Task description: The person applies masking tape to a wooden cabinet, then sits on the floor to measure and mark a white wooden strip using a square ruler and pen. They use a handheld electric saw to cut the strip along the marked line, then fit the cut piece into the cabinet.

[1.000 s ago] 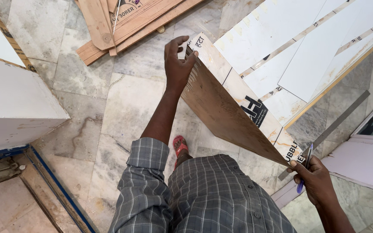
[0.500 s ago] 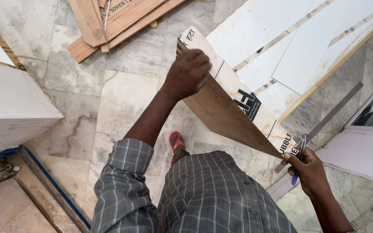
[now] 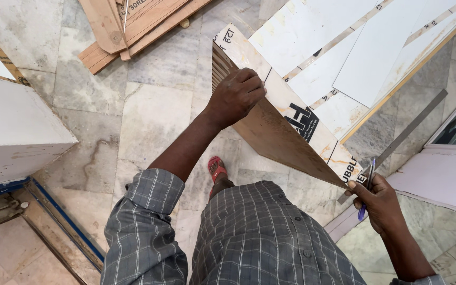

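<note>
1. The left hand (image 3: 236, 95) is clenched over the top edge of a thin brown laminate sheet with a white printed face (image 3: 281, 132); the sheet stands on edge, slanting above the grey marble floor (image 3: 149, 105).
2. The right hand (image 3: 378, 203) pinches the sheet's near corner while also holding a blue pen (image 3: 366, 192).
3. Likely risk: the flexible sheet bows and could crack, or slip from the crowded right fingers; the pen may drop.
4. White laminate panels (image 3: 376, 58) and stacked plywood offcuts (image 3: 127, 26) lie nearby; a swinging end could strike them.

Carpentry site, laminate sheets (image 3: 376, 58), plywood offcuts (image 3: 133, 26)
</note>
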